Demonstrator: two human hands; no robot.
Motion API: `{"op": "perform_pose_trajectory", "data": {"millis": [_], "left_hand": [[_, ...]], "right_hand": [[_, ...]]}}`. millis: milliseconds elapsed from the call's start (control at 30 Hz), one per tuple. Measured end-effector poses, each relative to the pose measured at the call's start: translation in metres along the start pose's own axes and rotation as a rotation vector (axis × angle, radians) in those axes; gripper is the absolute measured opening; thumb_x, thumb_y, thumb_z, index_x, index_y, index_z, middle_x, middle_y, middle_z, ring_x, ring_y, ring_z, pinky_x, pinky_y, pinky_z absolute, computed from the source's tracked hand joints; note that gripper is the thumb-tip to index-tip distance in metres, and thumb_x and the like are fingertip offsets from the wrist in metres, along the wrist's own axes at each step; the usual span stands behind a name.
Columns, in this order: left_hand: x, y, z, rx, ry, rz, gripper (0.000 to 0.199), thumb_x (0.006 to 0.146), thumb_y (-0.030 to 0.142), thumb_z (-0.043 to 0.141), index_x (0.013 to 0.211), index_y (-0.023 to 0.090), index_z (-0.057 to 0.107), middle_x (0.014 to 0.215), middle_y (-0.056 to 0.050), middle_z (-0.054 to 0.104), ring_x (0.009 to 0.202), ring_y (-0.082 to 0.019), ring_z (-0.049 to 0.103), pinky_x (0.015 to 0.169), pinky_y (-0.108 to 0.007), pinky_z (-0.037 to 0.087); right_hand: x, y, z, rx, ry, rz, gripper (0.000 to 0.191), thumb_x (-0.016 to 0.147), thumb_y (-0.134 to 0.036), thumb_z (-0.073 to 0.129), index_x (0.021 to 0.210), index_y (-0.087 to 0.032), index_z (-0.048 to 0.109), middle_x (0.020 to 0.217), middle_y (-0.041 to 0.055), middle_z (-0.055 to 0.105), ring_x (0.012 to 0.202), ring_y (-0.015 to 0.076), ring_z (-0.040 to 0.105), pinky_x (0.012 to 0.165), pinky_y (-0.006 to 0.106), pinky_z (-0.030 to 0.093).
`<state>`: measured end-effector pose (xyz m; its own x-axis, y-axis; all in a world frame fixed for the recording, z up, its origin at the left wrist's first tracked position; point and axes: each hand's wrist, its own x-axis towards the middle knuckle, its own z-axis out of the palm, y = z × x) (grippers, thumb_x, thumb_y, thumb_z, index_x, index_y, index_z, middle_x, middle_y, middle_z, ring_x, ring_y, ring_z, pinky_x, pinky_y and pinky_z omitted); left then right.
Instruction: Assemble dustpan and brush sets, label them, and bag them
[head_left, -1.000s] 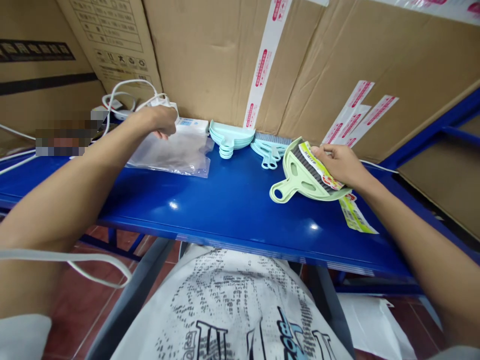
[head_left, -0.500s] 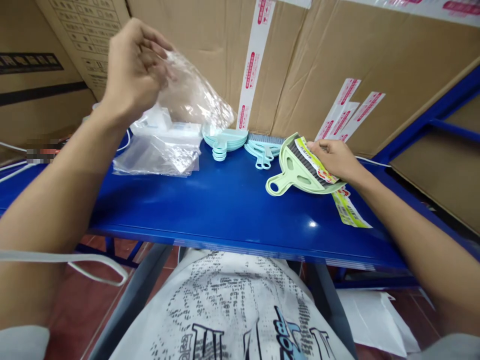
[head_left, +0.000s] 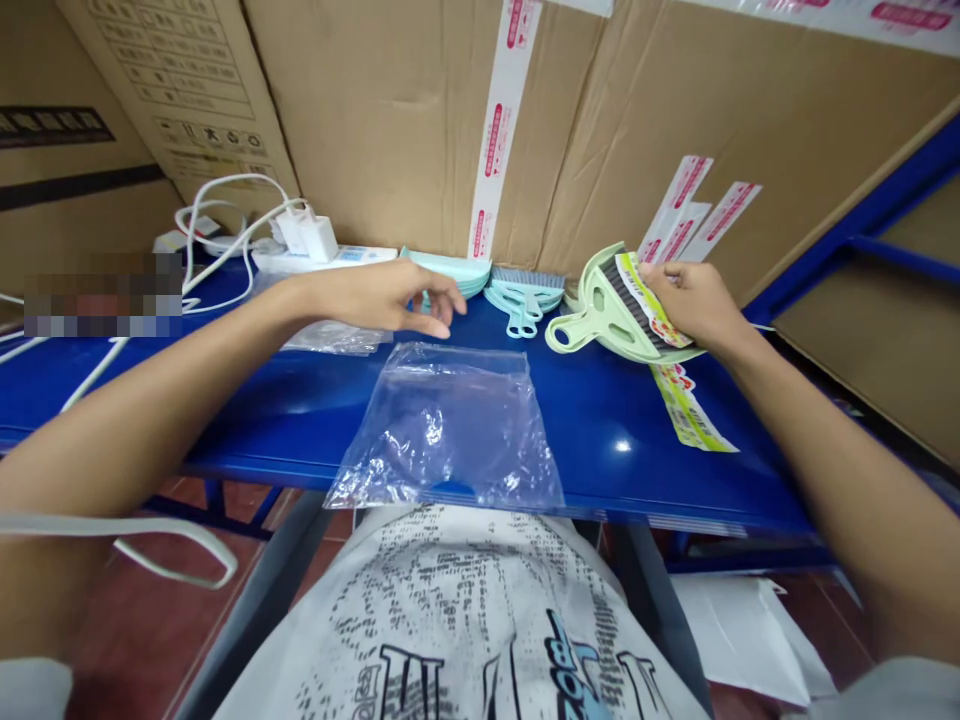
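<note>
My right hand is closed on the right side of a light green dustpan, which has a dark-bristled brush and a yellow-green printed label in it. The dustpan is tilted, with its ringed handle toward the left. My left hand is empty, its fingers apart and slightly bent, above the blue table. Just in front of it a clear plastic bag lies flat, reaching the table's front edge. Beyond its fingers are stacked light blue dustpans, partly hidden by the hand.
Light blue brushes lie beside the stacked dustpans. Another printed label is at the right, and more clear bags lie under my left wrist. White cables and a charger sit at the back left. Cardboard boxes wall the back.
My left hand has come down and let go of the clear bag, which now lies on the table in front of me. My right hand still holds the green dustpan, shifted slightly.
</note>
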<state>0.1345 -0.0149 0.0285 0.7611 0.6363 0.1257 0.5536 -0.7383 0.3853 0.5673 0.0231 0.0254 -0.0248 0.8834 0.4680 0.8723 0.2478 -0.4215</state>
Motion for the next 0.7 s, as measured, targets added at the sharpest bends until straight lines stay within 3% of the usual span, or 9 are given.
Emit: {"op": "perform_pose_trajectory", "data": {"millis": [100,167,267,367,433,533,700], "left_hand": [[-0.002,-0.001,0.003,0.016,-0.235,-0.035,0.039,0.092,0.051,0.075,0.115,0.019,0.078,0.104,-0.007,0.082,0.092,-0.023,0.075,0.082,-0.03,0.052],[-0.002,0.004,0.011,0.016,-0.308,-0.019,0.029,0.092,0.043,0.074,0.106,0.019,0.079,0.097,-0.006,0.081,0.086,-0.022,0.073,0.077,-0.029,0.05],[0.0,0.015,0.019,0.003,-0.274,0.017,0.018,0.093,0.031,0.068,0.103,0.019,0.076,0.094,-0.005,0.079,0.083,-0.02,0.071,0.077,-0.028,0.048],[-0.001,0.024,0.018,-0.02,-0.163,0.02,0.023,0.095,0.033,0.068,0.112,0.018,0.075,0.098,-0.005,0.079,0.084,-0.02,0.07,0.079,-0.028,0.047],[-0.002,0.028,0.016,-0.052,-0.185,0.033,0.025,0.096,0.038,0.071,0.111,0.019,0.076,0.098,-0.004,0.079,0.083,-0.02,0.069,0.079,-0.028,0.047],[-0.003,0.036,0.017,-0.108,-0.315,0.098,0.02,0.095,0.039,0.074,0.102,0.021,0.08,0.097,-0.004,0.079,0.084,-0.019,0.069,0.078,-0.027,0.047],[-0.003,0.046,0.021,-0.136,-0.206,0.152,0.018,0.093,0.036,0.077,0.103,0.021,0.078,0.099,-0.004,0.077,0.088,-0.019,0.067,0.078,-0.026,0.047]], "right_hand": [[-0.002,-0.006,-0.002,-0.027,0.023,0.006,0.041,0.106,-0.044,0.058,0.075,-0.019,0.066,0.064,0.0004,0.048,0.065,0.0158,0.041,0.065,0.033,0.032],[-0.004,-0.011,-0.003,-0.067,0.039,-0.016,0.04,0.106,-0.043,0.059,0.073,-0.02,0.063,0.062,0.0007,0.047,0.065,0.0174,0.043,0.067,0.034,0.034],[-0.007,-0.017,-0.003,-0.1,0.049,-0.044,0.038,0.103,-0.043,0.06,0.073,-0.021,0.061,0.06,0.0004,0.046,0.064,0.0186,0.045,0.068,0.035,0.035],[-0.009,-0.021,-0.002,-0.119,0.059,-0.07,0.039,0.103,-0.045,0.058,0.072,-0.022,0.06,0.059,0.0002,0.048,0.062,0.0182,0.046,0.066,0.034,0.034],[-0.01,-0.023,-0.001,-0.136,0.066,-0.087,0.04,0.103,-0.047,0.057,0.071,-0.022,0.06,0.059,0.0006,0.049,0.062,0.0184,0.046,0.065,0.035,0.033],[-0.012,-0.026,0.0,-0.135,0.065,-0.108,0.041,0.103,-0.051,0.056,0.072,-0.023,0.058,0.058,0.0004,0.047,0.06,0.0189,0.046,0.066,0.035,0.034],[-0.019,-0.033,0.002,-0.108,0.037,-0.116,0.041,0.103,-0.054,0.056,0.075,-0.024,0.06,0.058,0.0002,0.045,0.059,0.0191,0.044,0.066,0.036,0.033]]}}
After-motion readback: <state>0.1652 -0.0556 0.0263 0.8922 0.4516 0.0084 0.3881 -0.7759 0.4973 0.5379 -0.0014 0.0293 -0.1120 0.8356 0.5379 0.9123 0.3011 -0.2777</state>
